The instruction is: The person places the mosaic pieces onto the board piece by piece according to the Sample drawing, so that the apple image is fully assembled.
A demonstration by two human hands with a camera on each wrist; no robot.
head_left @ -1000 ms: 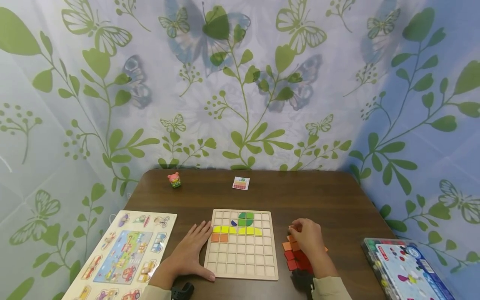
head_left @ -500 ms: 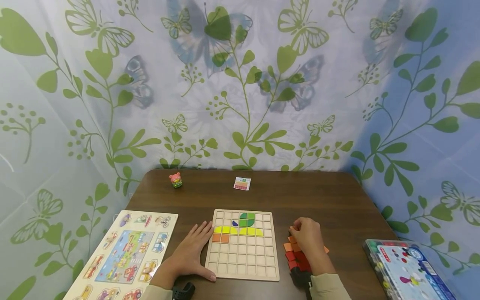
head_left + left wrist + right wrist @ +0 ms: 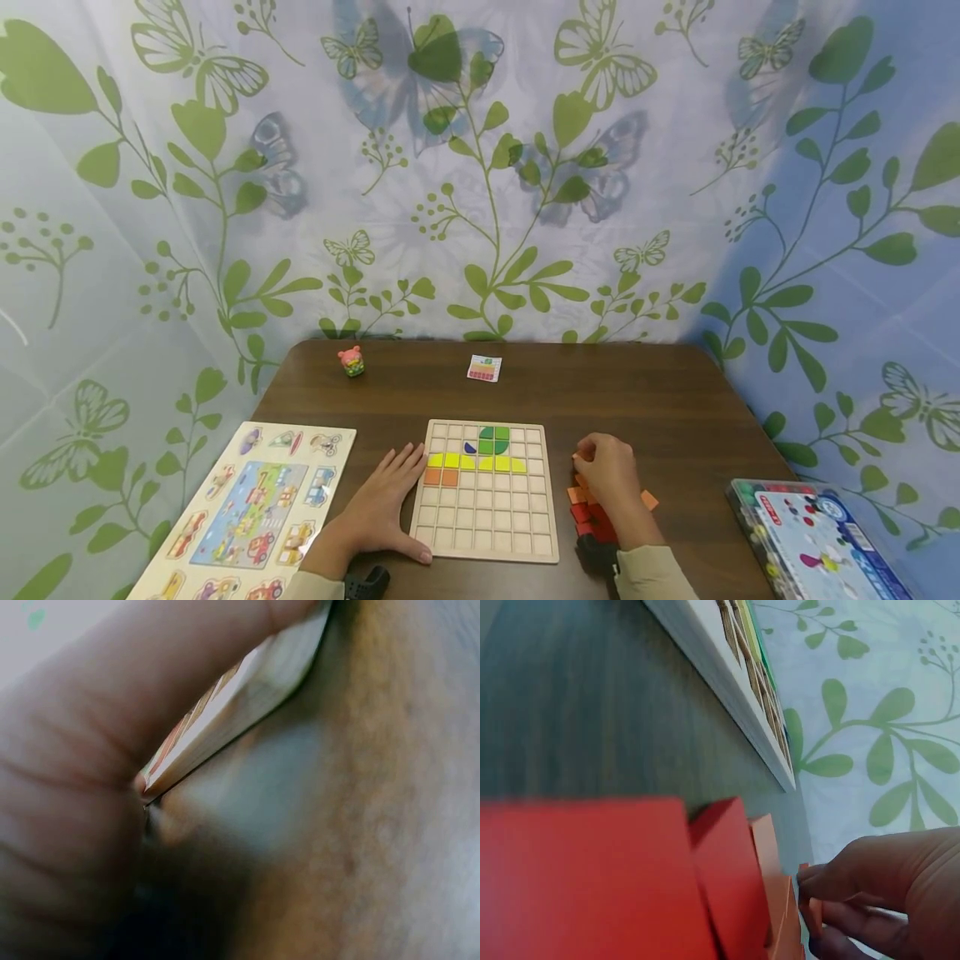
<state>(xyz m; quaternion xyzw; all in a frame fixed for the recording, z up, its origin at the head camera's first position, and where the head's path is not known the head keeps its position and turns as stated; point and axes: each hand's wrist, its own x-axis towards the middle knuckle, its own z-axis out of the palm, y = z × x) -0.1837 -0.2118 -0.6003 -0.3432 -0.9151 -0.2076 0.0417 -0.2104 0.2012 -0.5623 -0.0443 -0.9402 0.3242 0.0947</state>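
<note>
My left hand (image 3: 378,504) lies with straight, spread fingers along the left edge of a wooden grid board (image 3: 487,521), thumb at its near corner. In the left wrist view, that hand's thumb and the board's side (image 3: 247,709) fill much of the frame. Green tiles (image 3: 494,438), a small blue piece (image 3: 469,447), a yellow row (image 3: 452,460) and two orange squares (image 3: 441,477) sit in the grid's upper half. Right of the board, my right hand (image 3: 611,475) pinches an orange tile (image 3: 811,911) between thumb and fingers, just beyond a pile of red tiles (image 3: 600,525) and orange tiles (image 3: 577,495).
A picture card (image 3: 484,368) and a pink-topped figurine (image 3: 351,361) stand toward the table's back. On the left is a vehicle puzzle board (image 3: 300,475); at the right edge lies a clear box of colourful parts (image 3: 813,533). Patterned curtains (image 3: 480,167) surround the table.
The right hand has shifted slightly left at the far side of the pile, pinching an orange tile; another orange tile shows more at its right. The left hand stays on the board's edge.
</note>
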